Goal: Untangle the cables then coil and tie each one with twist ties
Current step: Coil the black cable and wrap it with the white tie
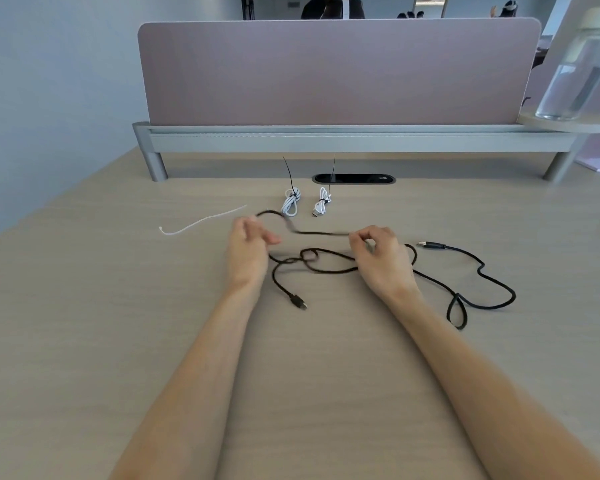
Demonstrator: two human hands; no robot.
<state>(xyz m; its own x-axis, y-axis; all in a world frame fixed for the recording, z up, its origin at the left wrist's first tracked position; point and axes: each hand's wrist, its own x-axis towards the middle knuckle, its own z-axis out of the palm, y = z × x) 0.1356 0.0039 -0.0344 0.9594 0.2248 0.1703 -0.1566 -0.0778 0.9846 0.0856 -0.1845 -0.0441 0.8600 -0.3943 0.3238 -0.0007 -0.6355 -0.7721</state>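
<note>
Two hands above a wooden table (84,323). The left hand (248,245) and right hand (378,258) each pinch the black cable (321,233), holding a blurred stretch of it between them; the rest lies in loose loops and a knot on the table. Behind lie two coiled white cables (290,204), each bound with a black tie. A loose white tie (201,221) lies to the left.

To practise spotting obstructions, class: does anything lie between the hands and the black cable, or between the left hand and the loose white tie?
Nothing visible does. The left hand and right hand both hold the black cable. Only bare desk separates the left hand from the white tie at its left.
</note>
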